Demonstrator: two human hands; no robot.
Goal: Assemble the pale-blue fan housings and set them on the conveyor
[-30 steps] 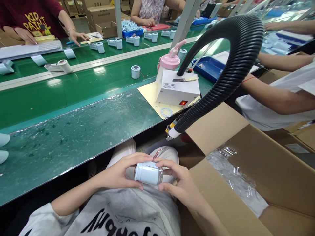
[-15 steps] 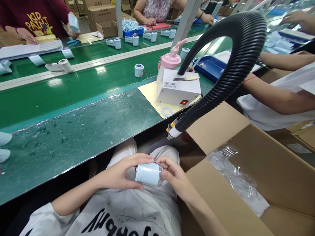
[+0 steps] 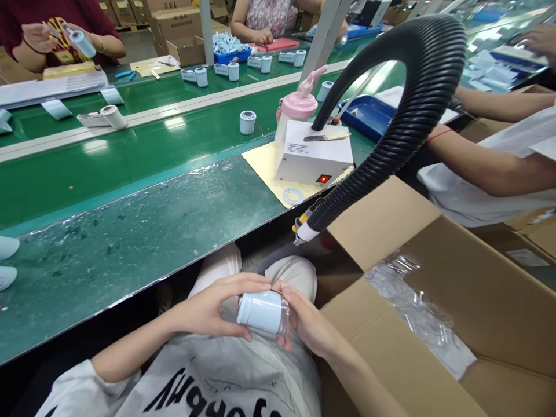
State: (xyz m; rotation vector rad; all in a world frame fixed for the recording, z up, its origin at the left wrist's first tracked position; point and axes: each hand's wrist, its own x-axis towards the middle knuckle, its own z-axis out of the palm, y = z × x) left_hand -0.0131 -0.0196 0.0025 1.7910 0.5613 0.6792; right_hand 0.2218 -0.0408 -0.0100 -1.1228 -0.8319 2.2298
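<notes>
A light blue cylindrical container (image 3: 262, 311) with a clear plastic cover at its right end lies on its side between my hands, above my lap. My left hand (image 3: 219, 307) wraps around its left end, thumb below and fingers over the top. At the clear end, my right hand (image 3: 306, 318) is closed on the cover, its fingers partly hidden behind it. Just beyond my hands hangs the tip of a black corrugated hose (image 3: 321, 217), touching neither of them.
A white box-shaped device (image 3: 315, 153) stands on a yellow sheet at the bench edge, beside a pink-lidded bottle (image 3: 299, 104). On the green conveyor (image 3: 152, 147) is a small blue-white container (image 3: 247, 122). An open carton (image 3: 490, 289) at right holds clear plastic pieces. Co-workers sit around the line.
My right hand has shifted around the clear end, its fingers now showing below it. The left hand keeps its hold. Across the line, a co-worker has brought both hands together at a blue container.
</notes>
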